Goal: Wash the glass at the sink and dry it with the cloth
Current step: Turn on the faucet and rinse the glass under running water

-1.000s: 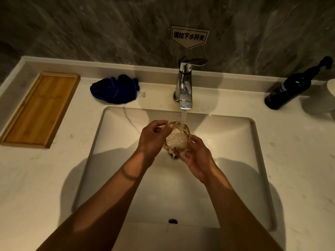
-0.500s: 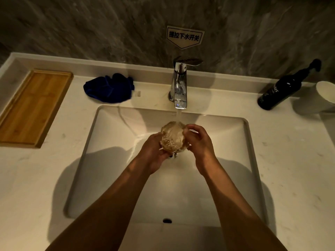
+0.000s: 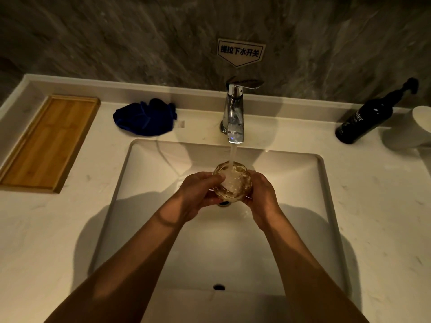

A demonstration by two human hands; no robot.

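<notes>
A clear faceted glass [image 3: 233, 181] is held over the middle of the white sink [image 3: 144, 159], its mouth tilted up under the running stream from the chrome tap [image 3: 234, 114]. Water foams inside it. My left hand [image 3: 198, 194] grips its left side and my right hand [image 3: 262, 194] grips its right side. A crumpled dark blue cloth [image 3: 144, 117] lies on the counter behind the sink's left corner, well apart from both hands.
A bamboo tray [image 3: 46, 143] sits on the counter at the left. A black pump bottle [image 3: 368, 117] and a white cup [image 3: 419, 127] stand at the right. A marble wall with a small sign [image 3: 240, 52] rises behind the tap.
The glass has turned in my hands under the stream. My right hand has slid from over the rim to the glass's right side, and my left has come up along its left side.
</notes>
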